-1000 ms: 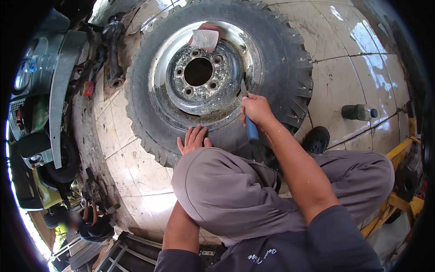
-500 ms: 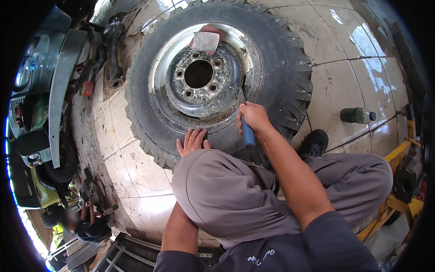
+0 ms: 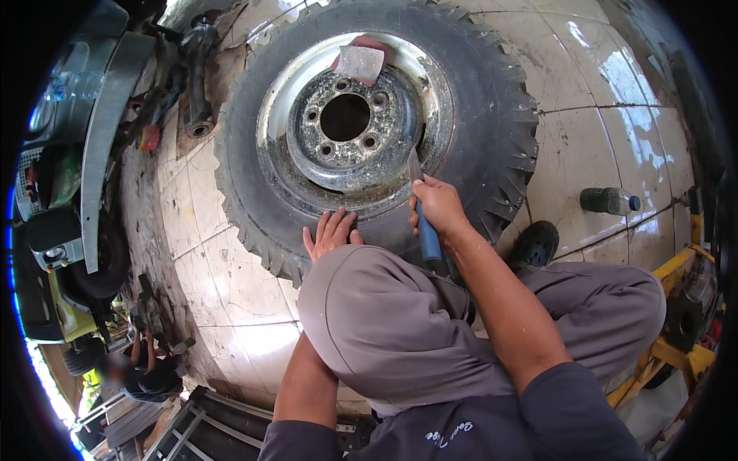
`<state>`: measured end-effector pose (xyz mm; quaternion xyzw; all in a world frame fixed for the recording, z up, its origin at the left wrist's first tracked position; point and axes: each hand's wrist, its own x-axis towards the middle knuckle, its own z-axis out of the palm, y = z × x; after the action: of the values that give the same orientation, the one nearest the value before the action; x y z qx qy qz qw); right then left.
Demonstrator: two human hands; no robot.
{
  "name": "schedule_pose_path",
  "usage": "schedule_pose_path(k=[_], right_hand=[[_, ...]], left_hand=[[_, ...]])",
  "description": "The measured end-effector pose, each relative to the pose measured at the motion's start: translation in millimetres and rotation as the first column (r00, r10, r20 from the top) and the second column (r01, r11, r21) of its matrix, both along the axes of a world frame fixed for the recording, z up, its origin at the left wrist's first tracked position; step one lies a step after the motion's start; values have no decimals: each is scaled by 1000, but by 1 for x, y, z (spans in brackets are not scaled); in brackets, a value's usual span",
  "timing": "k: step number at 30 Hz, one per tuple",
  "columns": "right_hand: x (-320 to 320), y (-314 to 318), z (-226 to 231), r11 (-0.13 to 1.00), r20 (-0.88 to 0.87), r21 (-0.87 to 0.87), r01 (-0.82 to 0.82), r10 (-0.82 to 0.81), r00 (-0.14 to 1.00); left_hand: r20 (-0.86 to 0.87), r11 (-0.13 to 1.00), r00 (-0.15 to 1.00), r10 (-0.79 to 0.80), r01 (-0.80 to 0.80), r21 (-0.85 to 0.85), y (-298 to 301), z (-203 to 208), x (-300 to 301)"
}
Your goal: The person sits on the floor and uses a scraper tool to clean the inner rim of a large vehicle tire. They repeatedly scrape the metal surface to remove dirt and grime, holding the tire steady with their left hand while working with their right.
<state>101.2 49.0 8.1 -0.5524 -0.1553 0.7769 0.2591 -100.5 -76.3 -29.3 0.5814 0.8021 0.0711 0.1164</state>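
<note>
A wheel lies flat in front of me, its black chunky-tread tyre (image 3: 492,100) around a worn, dirty white and grey steel rim (image 3: 273,111). My right hand (image 3: 441,206) is closed round the blue handle of a scraper (image 3: 430,237). Its narrow metal blade points away from me and meets the rim's lower right part; whether the tip touches the metal, I cannot tell. With fingers spread, my left hand (image 3: 332,229) rests on the tyre's near sidewall, partly hidden by my knee. A grey and reddish piece of sandpaper (image 3: 360,63) lies on the far side of the rim.
Pale tiles (image 3: 569,146) surround the wheel. On them to the right lies a bottle with dark contents (image 3: 610,201), near a yellow metal frame (image 3: 676,257). Vehicle parts, including a long grey metal strip (image 3: 104,154), line the left. Another person (image 3: 150,373) is at lower left.
My right hand has drawn the scraper slightly back toward me along the rim. My left hand stays on the tyre. The whole view has shifted a little.
</note>
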Motion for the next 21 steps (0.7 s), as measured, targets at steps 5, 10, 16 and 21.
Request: schedule_pose_path(k=[5, 10, 16, 21], right_hand=[[-4, 18, -5, 998, -14, -3, 60, -60, 998], [-1, 0, -9, 998, -51, 48, 45, -42, 998], [2, 4, -8, 993, -130, -54, 108, -115, 985], [6, 13, -1, 999, 13, 36, -38, 38, 999]], left_hand=[[6, 1000, 1000, -2, 2, 23, -1, 3, -2], [10, 1000, 1000, -4, 4, 16, 1, 2, 0], [0, 1000, 1000, 6, -6, 30, -2, 2, -2], [20, 999, 1000, -10, 9, 47, 3, 4, 5]])
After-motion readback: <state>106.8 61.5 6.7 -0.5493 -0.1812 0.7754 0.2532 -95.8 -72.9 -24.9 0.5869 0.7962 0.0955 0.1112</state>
